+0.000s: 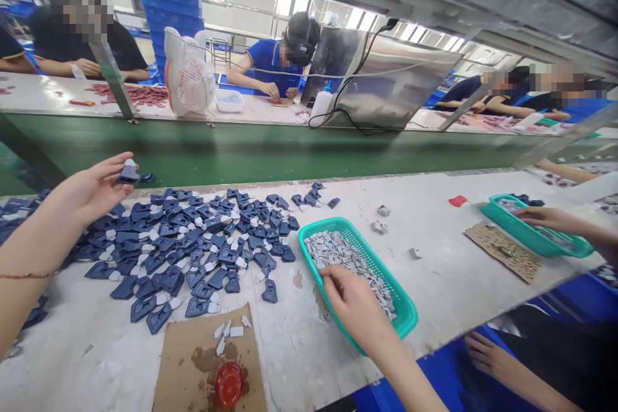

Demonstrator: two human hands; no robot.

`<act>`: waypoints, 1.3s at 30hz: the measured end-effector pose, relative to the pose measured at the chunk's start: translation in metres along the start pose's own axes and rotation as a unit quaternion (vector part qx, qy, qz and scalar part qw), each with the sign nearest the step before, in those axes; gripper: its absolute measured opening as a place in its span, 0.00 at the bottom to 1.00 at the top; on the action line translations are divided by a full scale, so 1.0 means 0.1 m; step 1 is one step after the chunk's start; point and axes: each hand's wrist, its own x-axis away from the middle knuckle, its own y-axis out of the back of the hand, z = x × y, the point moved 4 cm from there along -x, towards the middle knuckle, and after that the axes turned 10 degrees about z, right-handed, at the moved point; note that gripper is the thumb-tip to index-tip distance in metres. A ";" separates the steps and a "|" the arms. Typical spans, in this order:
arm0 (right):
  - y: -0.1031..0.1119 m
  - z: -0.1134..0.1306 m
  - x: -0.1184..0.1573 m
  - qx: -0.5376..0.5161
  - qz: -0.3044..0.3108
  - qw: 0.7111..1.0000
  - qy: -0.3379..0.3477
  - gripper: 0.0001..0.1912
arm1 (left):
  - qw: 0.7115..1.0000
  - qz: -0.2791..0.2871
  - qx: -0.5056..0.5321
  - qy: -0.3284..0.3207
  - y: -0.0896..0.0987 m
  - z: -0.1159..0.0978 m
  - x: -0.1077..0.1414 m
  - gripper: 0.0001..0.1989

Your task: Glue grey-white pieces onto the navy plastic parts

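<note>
Between the thumb and fingers of my left hand (89,193) is a small dark blue plastic part (129,172) with a pale grey tip, raised over the far left of the table. Below it spreads a large pile of similar blue parts (203,238), many with whitish tips. My right hand (357,309) reaches over the near left rim of a turquoise basket (403,299). Its fingers are bent and closed at the edge of the small grey pieces (347,254) inside. What those fingertips hold, if anything, is hidden.
A cardboard sheet (181,360) in front carries a red round dish (229,384) and several light pieces (226,333). At right, a co-worker's hand (545,219) is in another turquoise basket (502,232) beside brown cardboard (497,248). A metal frame (434,0) crosses overhead.
</note>
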 end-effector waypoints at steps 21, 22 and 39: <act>0.03 0.10 -0.41 0.173 0.131 0.966 0.142 0.13 | 0.932 0.153 0.181 0.274 -0.01 0.96 2.07 0.16; 0.03 0.10 -0.42 0.176 0.135 0.964 0.150 0.12 | 0.929 0.154 0.194 0.275 -0.02 1.00 2.13 0.17; 0.11 0.00 -0.20 -0.103 0.017 0.995 0.010 0.16 | 0.928 0.103 0.258 0.248 0.06 1.29 2.61 0.23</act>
